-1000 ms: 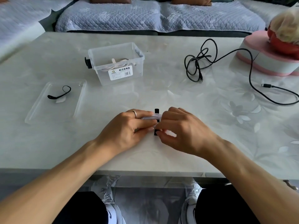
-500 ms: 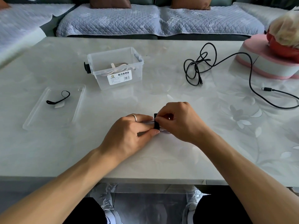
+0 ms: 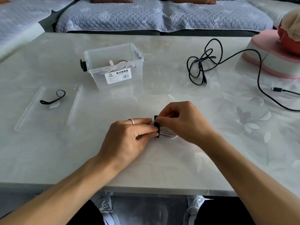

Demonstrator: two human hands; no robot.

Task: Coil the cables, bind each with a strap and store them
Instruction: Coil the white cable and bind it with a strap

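Observation:
A coiled white cable (image 3: pixel 168 134) lies on the table in front of me with a black strap (image 3: pixel 156 127) wrapped round its middle. My left hand (image 3: pixel 128 137) holds the coil's left part, fingertips against the strap. My right hand (image 3: pixel 183 121) pinches the strap's upper end above the coil. A clear storage box (image 3: pixel 138 62) at the back holds another bound white cable (image 3: pixel 118 64). A loose black cable (image 3: pixel 201 69) sprawls at the back right.
The box's clear lid (image 3: pixel 71 111) lies at the left with a black strap (image 3: pixel 52 98) on it. A pink and white round stand (image 3: pixel 267 52) with a red thing on it sits at the far right. A quilted sofa (image 3: pixel 162 15) runs behind the table.
My right hand has moved from under the coil to above it, drawing the strap's end up and over. The left hand stays on the coil.

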